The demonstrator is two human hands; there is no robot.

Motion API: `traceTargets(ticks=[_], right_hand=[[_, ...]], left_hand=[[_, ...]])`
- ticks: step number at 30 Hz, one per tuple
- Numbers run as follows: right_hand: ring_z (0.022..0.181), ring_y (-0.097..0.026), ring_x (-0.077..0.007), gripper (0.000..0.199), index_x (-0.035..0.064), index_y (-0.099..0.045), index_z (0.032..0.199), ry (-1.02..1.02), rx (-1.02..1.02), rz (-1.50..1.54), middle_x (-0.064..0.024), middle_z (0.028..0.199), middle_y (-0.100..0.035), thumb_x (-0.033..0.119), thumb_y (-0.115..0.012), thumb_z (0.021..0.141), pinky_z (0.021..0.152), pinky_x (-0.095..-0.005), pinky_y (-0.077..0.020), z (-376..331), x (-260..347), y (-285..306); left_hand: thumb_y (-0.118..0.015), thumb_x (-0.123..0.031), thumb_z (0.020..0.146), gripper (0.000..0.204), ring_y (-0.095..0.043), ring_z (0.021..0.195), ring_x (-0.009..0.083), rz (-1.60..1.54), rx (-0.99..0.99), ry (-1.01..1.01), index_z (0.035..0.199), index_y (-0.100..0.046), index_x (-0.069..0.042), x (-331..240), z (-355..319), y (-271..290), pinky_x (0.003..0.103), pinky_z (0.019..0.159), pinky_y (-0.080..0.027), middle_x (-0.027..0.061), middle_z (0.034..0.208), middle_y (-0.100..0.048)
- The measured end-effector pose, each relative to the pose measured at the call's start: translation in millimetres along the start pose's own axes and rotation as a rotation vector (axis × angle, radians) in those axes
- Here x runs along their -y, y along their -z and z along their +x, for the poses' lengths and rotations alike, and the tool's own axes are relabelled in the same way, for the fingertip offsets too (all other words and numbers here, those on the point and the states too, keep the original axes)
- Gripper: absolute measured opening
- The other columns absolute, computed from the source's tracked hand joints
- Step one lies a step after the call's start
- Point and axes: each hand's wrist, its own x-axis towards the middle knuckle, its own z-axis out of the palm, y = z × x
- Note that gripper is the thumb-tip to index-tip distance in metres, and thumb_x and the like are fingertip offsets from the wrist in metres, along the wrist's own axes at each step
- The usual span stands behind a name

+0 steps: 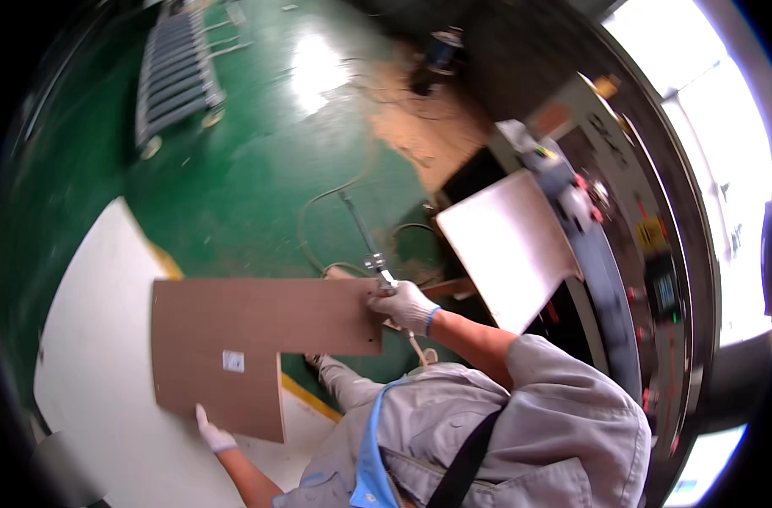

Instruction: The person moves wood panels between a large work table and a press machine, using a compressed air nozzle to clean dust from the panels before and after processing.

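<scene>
Green shop floor point(259, 195) fills the upper left of the frame and a long machine point(610, 271) bends along its right side as you stand over a white worktop point(98, 339) at lower left, handling an L-shaped brown board point(233, 322) left of centre, its narrower arm reaching past the worktop's edge. A pale panel point(513, 245) sits against the machine, right of centre; a roller conveyor point(176, 76) stands at upper left. Your gloved right hand point(411, 306) is curled around a metal hand tool point(383, 273) at the board's right end, while your gloved left hand point(215, 433) meets its lower edge. The step in hand appears to be steadying the board with the tool at the ready; the next move would call for firm support on the left and a free nozzle on the right. Smallest is a white label point(233, 361) on the board's face. Hidden are the board's underside and some left-hand fingers, so whether they pinch cannot be told; nor can whether board and worktop touch. Blur softens the tool's tip, and the machine runs out of frame.
</scene>
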Motion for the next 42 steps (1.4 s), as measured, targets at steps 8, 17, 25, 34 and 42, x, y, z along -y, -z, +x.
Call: traceTargets(ticks=[8, 17, 25, 34, 42], right_hand=[[0.052, -0.051, -0.0104, 0.022, 0.0111, -0.067, 0.082, -0.005, -0.493, 0.680, 0.0011, 0.068, -0.059, 0.025, -0.079, 0.096, 0.047, -0.0293, -0.0394, -104.7, -217.8, 244.1], [0.043, -0.044, -0.0133, 0.034, 0.0139, -0.054, 0.085, -0.072, -0.848, 0.971, -0.0026, 0.063, -0.053, 0.037, -0.073, 0.102, 0.040, -0.0301, -0.0316, -216.3, -448.9, 428.5], [0.046, -0.048, -0.0136, 0.043, 0.0132, -0.056, 0.075, -0.535, -1.064, 0.386, 0.0009, 0.060, -0.052, 0.046, -0.069, 0.101, 0.045, -0.0360, -0.0369, -404.2, -593.5, 457.5], [0.058, -0.055, -0.0154, 0.048, 0.0084, -0.061, 0.078, -0.589, -0.846, 0.599, -0.0025, 0.065, -0.060, 0.050, -0.070, 0.099, 0.057, -0.0366, -0.0453, -378.8, -572.4, 542.8], [0.066, -0.066, -0.0236, 0.055, 0.0012, -0.066, 0.086, -0.656, -0.756, 0.407, -0.0113, 0.072, -0.067, 0.055, -0.068, 0.098, 0.068, -0.0413, -0.0526, -327.2, -599.2, 649.8]], left_hand=[[-0.053, -0.046, 0.108, 0.066, -0.056, 0.135, 0.0368, 0.177, 0.242, 0.067, 0.152, -0.051, 0.003, 171.1, -54.4, -243.6, 0.052, 0.114, -0.046, 0.0192, 0.151, -0.057], [-0.045, -0.047, 0.114, 0.060, -0.055, 0.136, 0.0364, 0.206, 0.258, 0.264, 0.150, -0.052, 0.001, 440.7, -172.7, -440.3, 0.053, 0.117, -0.044, 0.0169, 0.150, -0.059], [-0.059, -0.051, 0.106, 0.058, -0.067, 0.057, 0.0333, 1.375, 0.321, 0.520, 0.109, -0.064, 0.006, 526.0, -262.9, -468.7, 0.042, 0.049, -0.056, 0.0232, 0.083, -0.071], [-0.078, -0.052, 0.083, 0.084, -0.024, 0.159, 0.0455, 1.972, 1.242, -1.165, 0.147, -0.057, -0.001, 649.8, -300.0, -597.6, 0.062, 0.132, -0.012, 0.0246, 0.166, -0.038], [-0.073, -0.052, 0.082, 0.098, -0.015, 0.161, 0.0480, 2.236, 1.061, -1.042, 0.156, -0.043, 0.004, 659.0, -281.7, -635.6, 0.063, 0.132, -0.006, 0.0276, 0.168, -0.032]])
